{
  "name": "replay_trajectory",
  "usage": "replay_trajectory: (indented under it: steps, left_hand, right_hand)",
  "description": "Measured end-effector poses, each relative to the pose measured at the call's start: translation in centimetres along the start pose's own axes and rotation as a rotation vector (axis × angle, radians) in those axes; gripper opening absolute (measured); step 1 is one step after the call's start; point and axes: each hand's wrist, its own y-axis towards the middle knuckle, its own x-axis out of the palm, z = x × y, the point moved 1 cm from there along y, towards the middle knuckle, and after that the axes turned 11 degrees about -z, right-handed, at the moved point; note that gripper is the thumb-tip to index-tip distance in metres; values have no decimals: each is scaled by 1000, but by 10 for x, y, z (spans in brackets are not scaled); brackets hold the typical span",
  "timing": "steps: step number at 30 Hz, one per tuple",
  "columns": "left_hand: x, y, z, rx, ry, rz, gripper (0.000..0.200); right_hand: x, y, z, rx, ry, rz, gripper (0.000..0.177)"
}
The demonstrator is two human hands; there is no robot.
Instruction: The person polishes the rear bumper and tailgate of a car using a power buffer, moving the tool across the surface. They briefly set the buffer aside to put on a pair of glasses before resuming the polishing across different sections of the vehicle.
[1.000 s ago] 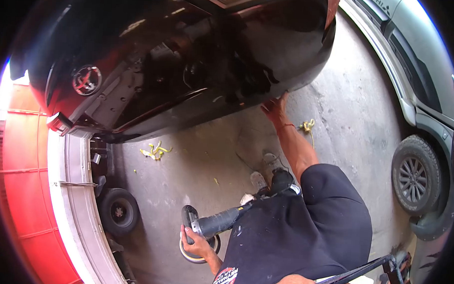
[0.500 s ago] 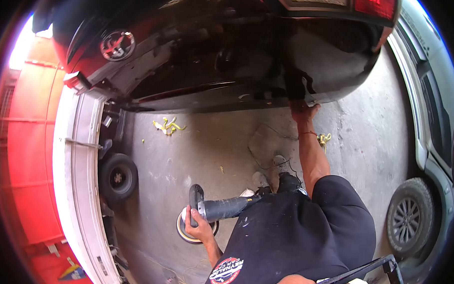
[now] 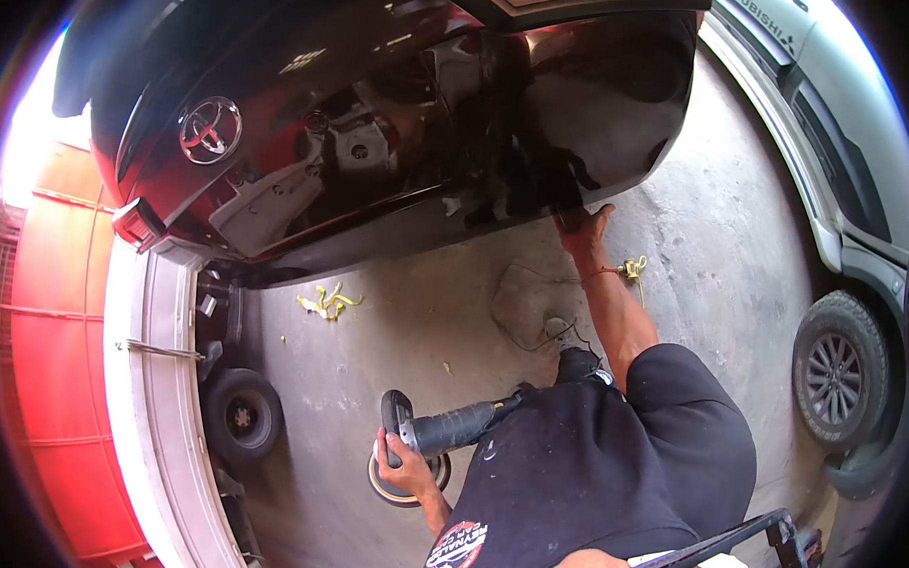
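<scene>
My left hand point(image 3: 406, 471) is wrapped round the front of a polisher point(image 3: 454, 429), by its black loop handle point(image 3: 397, 412). The polisher lies sideways before my torso, and its round pad point(image 3: 391, 494) shows beneath my hand. My right arm reaches forward to a glossy dark car point(image 3: 369, 161). At the lower edge of its rear panel, my right hand point(image 3: 582, 231) rests with the thumb spread out; the other fingers are partly lost against the dark paint and its reflection. A cord point(image 3: 518, 336) curves over the floor near my foot.
A silver vehicle point(image 3: 845, 127) with a large wheel point(image 3: 840, 370) stands to the right. Along the left is a whitish truck-bed side point(image 3: 161, 374) with a dark wheel point(image 3: 242, 417) near it. Yellow-green scraps point(image 3: 329, 302) and a brass-coloured fitting point(image 3: 631, 268) lie on the concrete floor point(image 3: 372, 351).
My view has turned, so the dark car's right corner sits further left and its badge lower. My right hand remains at the panel's lower edge, and my left hand still grips the polisher.
</scene>
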Motion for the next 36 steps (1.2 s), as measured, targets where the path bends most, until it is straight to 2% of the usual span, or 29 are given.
replay_trajectory:
  steps: [3, 6, 7, 8, 12, 13, 17, 19, 22, 24, 26, 29, 31, 34, 36]
  left_hand:
    - [-2, 2, -16, 8, -32, -24, 37]
    - [-8, 4, -26, 80, -4, -7, 36]
    - [-10, 5, -28, 87, 11, -9, 35]
    - [-9, 5, -31, 94, 24, -18, 35]
    - [-31, -7, -15, 85, -90, -66, 36]
    - [-33, 2, -48, 124, -93, -81, 37]
    - [-43, 3, -67, 187, -152, -119, 37]
    - [-45, 2, -76, 169, -187, -143, 37]
    - [-43, 15, -106, 213, -193, -157, 39]
    - [-39, 18, -112, 192, -210, -180, 40]
    - [-34, 26, -125, 153, -233, -235, 41]
    - [-29, 24, -112, 124, -168, -221, 39]
    - [-38, 15, -83, 177, -171, -302, 36]
    - [-39, 18, -79, 205, -147, -238, 32]
    - [-44, 15, -70, 319, -114, -248, 31]
  right_hand:
    - [5, -26, -4, -30, -46, 110, 109]
    - [-2, -45, -15, -36, -42, 46, 107]
    - [2, -59, -19, -39, -49, 17, 99]
    - [3, -70, -21, -44, -54, 16, 99]
    - [13, -141, -32, -123, -184, 111, 90]
    - [18, -159, -34, -129, -205, 142, 89]
    - [78, -245, -37, -205, -359, -25, 94]
    - [104, -274, -38, -129, -557, -85, 101]
    - [126, -301, -41, -139, -491, -8, 111]
    - [133, -325, -49, -92, -494, -35, 117]
    - [130, -338, -58, -71, -478, -157, 117]
    - [142, -364, -62, -92, -491, -173, 118]
    - [147, -379, -60, -104, -454, -184, 118]
    - [163, -398, -64, -119, -398, -201, 113]
    - [171, -410, -65, -127, -401, -279, 109]
